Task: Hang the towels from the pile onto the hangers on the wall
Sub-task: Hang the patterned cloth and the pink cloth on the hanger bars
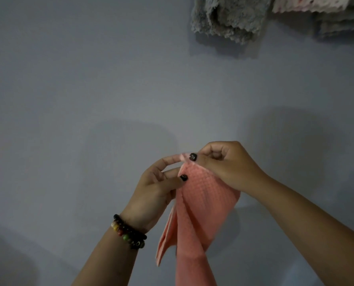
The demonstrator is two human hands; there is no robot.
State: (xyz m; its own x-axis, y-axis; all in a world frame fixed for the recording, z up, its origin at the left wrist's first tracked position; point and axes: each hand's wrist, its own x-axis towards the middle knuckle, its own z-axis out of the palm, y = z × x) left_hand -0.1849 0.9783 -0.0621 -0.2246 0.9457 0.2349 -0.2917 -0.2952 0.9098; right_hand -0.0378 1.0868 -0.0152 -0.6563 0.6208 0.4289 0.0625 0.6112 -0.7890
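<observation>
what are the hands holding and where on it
Both the left hand and the right hand pinch the pink towel at its top corner; the rest hangs down.

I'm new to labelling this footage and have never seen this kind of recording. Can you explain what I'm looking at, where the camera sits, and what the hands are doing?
There is no machine here: a person wears one wide-angle camera on the head, so you look forward and down along their own arms toward a plain grey wall. The left hand, with a beaded bracelet on its wrist, and the right hand both pinch the top corner of a pink waffle-weave towel, which hangs down between the arms. At the top of the picture, a fluffy grey towel and a pale patterned towel already hang against the wall; their hangers are out of view. No table or towel pile shows in this picture.
</observation>
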